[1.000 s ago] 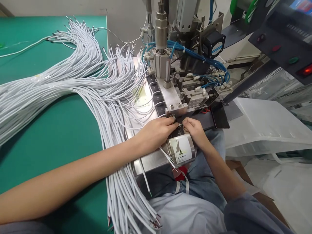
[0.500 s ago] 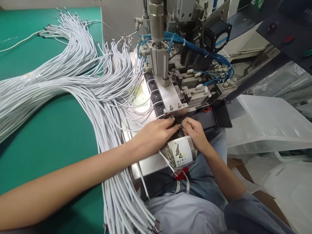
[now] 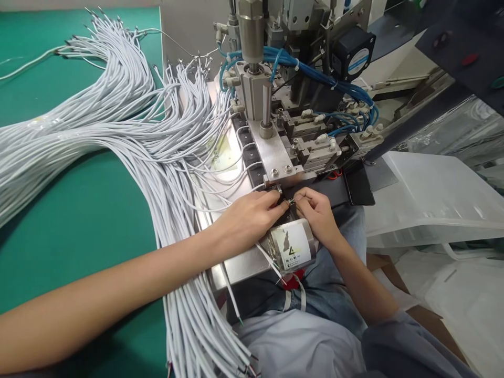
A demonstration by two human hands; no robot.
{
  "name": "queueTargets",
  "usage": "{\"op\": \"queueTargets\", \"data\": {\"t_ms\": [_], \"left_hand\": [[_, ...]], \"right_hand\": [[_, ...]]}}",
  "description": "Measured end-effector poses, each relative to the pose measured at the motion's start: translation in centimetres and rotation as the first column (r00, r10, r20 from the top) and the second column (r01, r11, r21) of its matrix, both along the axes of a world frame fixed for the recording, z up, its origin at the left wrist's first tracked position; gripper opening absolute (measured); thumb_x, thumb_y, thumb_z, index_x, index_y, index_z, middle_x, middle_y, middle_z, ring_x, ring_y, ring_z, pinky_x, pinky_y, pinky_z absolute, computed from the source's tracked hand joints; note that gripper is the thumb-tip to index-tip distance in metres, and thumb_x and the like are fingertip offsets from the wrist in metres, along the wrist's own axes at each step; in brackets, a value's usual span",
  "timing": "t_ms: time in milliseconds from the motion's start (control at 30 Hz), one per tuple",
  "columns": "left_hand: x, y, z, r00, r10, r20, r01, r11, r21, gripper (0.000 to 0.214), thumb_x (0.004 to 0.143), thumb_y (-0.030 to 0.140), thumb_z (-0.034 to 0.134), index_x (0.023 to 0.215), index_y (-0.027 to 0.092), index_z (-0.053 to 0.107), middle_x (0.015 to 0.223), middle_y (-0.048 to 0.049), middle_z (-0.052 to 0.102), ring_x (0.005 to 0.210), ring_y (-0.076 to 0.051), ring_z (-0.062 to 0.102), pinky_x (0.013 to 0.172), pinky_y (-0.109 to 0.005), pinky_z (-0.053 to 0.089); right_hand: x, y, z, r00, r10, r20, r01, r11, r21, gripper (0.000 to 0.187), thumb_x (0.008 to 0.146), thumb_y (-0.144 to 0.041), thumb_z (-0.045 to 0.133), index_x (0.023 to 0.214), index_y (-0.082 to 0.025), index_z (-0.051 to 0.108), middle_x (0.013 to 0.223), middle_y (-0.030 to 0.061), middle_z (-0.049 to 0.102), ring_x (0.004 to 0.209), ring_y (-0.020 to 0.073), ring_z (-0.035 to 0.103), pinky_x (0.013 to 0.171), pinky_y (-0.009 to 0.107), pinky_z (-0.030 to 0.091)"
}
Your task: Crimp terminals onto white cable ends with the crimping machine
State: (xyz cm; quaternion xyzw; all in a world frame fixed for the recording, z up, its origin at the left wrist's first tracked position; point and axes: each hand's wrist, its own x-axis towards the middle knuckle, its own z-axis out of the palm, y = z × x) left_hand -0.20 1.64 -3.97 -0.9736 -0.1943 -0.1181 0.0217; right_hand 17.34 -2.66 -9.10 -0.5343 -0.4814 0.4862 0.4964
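Right hand (image 3: 316, 212)'s pinching a tiny connector (image 3: 291, 201) beside the left hand (image 3: 254, 218) (can't tell its grip); probably light, stiff, hold the sides.

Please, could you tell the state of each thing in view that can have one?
Person's left hand: bent, fingertips at small silver metal piece; grip unclear.
Person's right hand: thumb and finger pinched at that piece.
Long white round cables: bundled with clear tape at left, ends fanned out.
Thin blue plastic tubes: tied together.
White paper label: partly torn or worn.
Black flat rectangular slab: surface dark.
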Motion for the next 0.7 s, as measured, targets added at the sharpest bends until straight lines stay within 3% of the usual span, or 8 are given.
{"op": "queueTargets", "data": {"t_ms": [700], "left_hand": [[0.1, 0.1, 0.0, 0.999, -0.007, -0.043, 0.006, 1.0, -0.021, 0.029, 0.087, 0.006, 0.034, 0.103, 0.011, 0.058, 0.077, -0.0045, 0.053, 0.069, -0.013, 0.053, 0.064, -0.023, 0.046]], "right_hand": [[-0.2, -0.4, 1.1, 0.991, -0.134, -0.025, 0.132, 0.987, -0.089, 0.018, 0.075, -0.03, 0.058, 0.064, -0.017, 0.053, 0.048, -0.0068, 0.04, 0.044, 0.0062, 0.035, 0.043, 0.021, 0.027]]}}
